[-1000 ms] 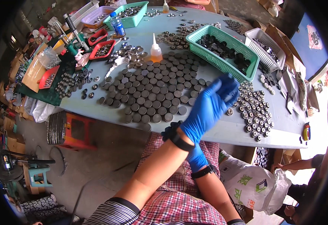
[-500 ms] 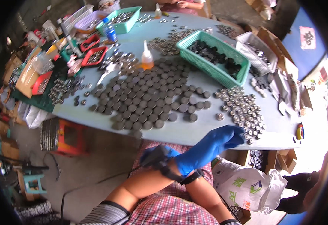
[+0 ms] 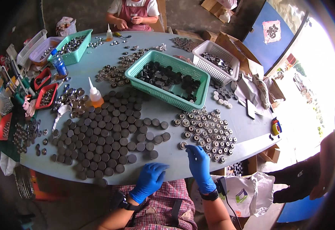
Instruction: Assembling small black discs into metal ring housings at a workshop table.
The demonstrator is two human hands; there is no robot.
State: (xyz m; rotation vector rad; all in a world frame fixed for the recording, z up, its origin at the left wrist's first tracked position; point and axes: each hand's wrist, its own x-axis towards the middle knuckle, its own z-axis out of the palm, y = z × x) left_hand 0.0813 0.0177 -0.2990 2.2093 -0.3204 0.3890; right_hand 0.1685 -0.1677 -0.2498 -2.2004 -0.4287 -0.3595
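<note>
My left hand [image 3: 149,181], in a blue glove, is at the near table edge. Its fingers stretch to the right with the thumb apart, and nothing shows in it. My right hand [image 3: 199,165], also blue-gloved, reaches over the edge with fingers extended and slightly bent. Its fingertips are beside a lone round metal piece [image 3: 183,145]; whether they touch cannot be told. Several similar metal pieces with central holes [image 3: 209,132] lie just beyond that hand. Left of them spreads a large patch of dark grey round discs [image 3: 106,138], laid close together, nearest to my left hand.
A green basket [image 3: 167,95] of black parts stands mid-table, a white basket [image 3: 234,76] behind it. An orange-liquid dropper bottle [image 3: 96,96], blue bottle [image 3: 60,67] and red trays [image 3: 47,96] are left. Another person [image 3: 135,13] works across the table. A white bag [image 3: 248,195] sits below right.
My forearms were crossed near my lap, and now they are apart, with both hands at the table edge. The view has turned, so the table sits lower and further left.
</note>
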